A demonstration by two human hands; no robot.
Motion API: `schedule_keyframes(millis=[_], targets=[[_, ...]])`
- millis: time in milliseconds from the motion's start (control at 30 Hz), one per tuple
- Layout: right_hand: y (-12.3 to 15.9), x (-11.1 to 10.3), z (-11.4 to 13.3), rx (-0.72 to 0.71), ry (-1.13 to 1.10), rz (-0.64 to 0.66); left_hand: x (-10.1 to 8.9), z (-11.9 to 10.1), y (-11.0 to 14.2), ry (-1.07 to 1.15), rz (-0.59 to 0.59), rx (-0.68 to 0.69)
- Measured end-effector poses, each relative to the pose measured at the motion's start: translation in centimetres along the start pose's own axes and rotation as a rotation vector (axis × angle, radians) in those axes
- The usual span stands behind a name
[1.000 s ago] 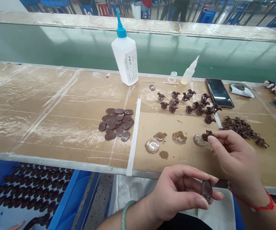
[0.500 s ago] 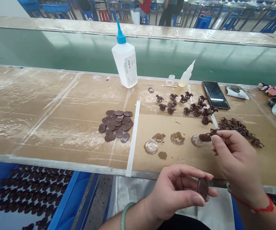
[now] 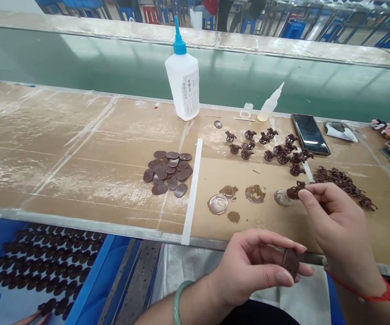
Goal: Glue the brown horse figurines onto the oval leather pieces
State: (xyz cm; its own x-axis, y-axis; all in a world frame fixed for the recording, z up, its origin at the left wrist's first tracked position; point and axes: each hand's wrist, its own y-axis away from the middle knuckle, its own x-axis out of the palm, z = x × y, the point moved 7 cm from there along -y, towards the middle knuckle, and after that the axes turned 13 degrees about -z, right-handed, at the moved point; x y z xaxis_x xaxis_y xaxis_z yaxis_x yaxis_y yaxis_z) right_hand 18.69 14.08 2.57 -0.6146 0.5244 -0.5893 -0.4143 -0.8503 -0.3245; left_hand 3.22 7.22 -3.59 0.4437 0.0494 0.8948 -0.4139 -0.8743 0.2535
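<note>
My left hand (image 3: 254, 271), with a green bangle on the wrist, holds a flat dark brown oval piece (image 3: 290, 263) between thumb and fingers. My right hand (image 3: 340, 221), with a red cord at the wrist, pinches a small brown horse-shaped figure (image 3: 294, 192) between thumb and forefinger. That figure hangs just beside a round clear dish (image 3: 282, 197) smeared with glue. A second clear dish (image 3: 218, 204) and brown glue smears (image 3: 255, 193) lie on the cardboard sheet (image 3: 249, 230). Several more horse figures (image 3: 269, 146) stand beyond, and a tangled heap of them (image 3: 342, 186) lies to the right.
A pile of brown ovals (image 3: 168, 171) lies left of a white strip (image 3: 192, 192). Behind stand a large glue bottle (image 3: 183, 80), a small squeeze bottle (image 3: 270, 107) and a phone (image 3: 310, 134). A blue crate (image 3: 42, 271) of ovals sits below left, with another person's fingers at its corner.
The view has shifted slightly. My right hand has turned the figure a little above the dish, and my left hand has moved the oval piece slightly within its grip.
</note>
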Motion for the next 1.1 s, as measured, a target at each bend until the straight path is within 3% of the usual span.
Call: schedule_keyframes(millis=[700, 1000, 1100], targets=[[-0.1, 0.5, 0.1, -0.023, 0.010, 0.026, 0.2, -0.1, -0.1, 0.032, 0.039, 0.024], [-0.1, -1.0, -0.3, -0.001, -0.020, -0.050, 0.9, -0.7, 0.2, -0.008, 0.031, 0.065], [0.0, -1.0, -0.3, 0.036, -0.111, 0.000, 1.1, -1.1, 0.2, -0.009, 0.012, 0.102]])
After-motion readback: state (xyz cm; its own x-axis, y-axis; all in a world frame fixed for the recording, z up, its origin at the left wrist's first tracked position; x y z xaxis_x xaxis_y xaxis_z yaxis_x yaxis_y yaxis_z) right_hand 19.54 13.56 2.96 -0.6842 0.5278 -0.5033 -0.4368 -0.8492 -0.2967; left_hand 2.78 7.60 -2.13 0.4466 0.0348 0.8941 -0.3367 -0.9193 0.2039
